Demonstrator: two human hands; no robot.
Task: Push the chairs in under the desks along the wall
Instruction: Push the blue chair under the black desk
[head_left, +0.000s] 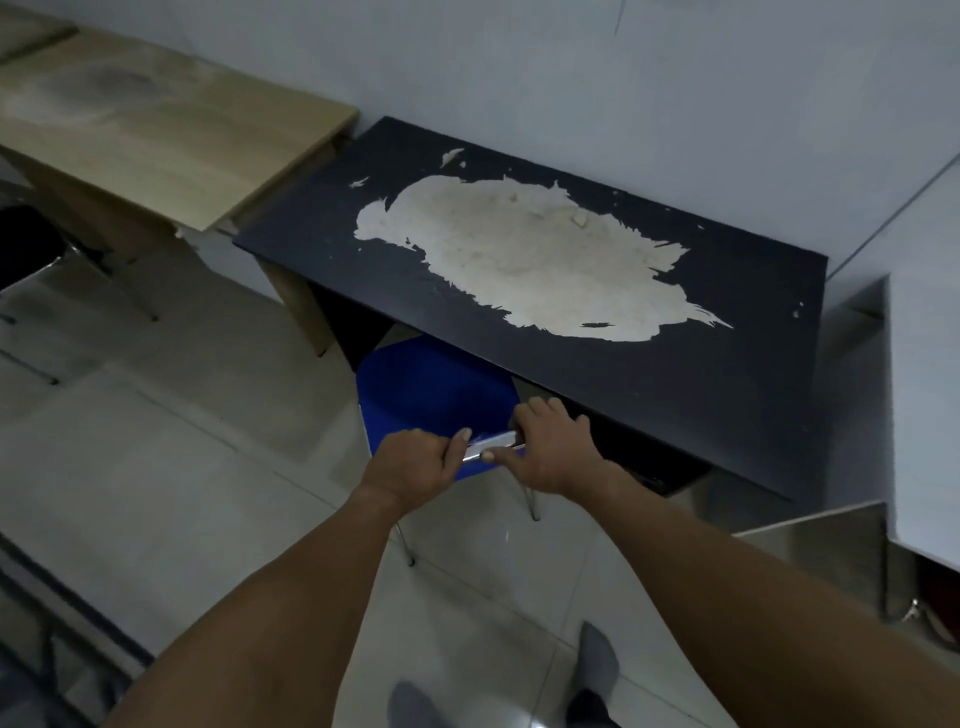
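Note:
A blue chair (431, 389) with thin metal legs stands at the front edge of a dark desk (675, 384) whose top is worn to a large pale patch. The far part of the seat is under the desk. My left hand (415, 462) and my right hand (550, 447) both grip the chrome bar at the chair's near edge, side by side. A light wooden desk (171, 135) stands to the left along the same wall, with a black chair (26, 244) partly visible at the left edge of the view.
A white wall runs behind the desks. A white table (924, 405) fills the right edge, with a metal panel below it. The floor is pale tile. My feet in grey socks (597, 660) show at the bottom.

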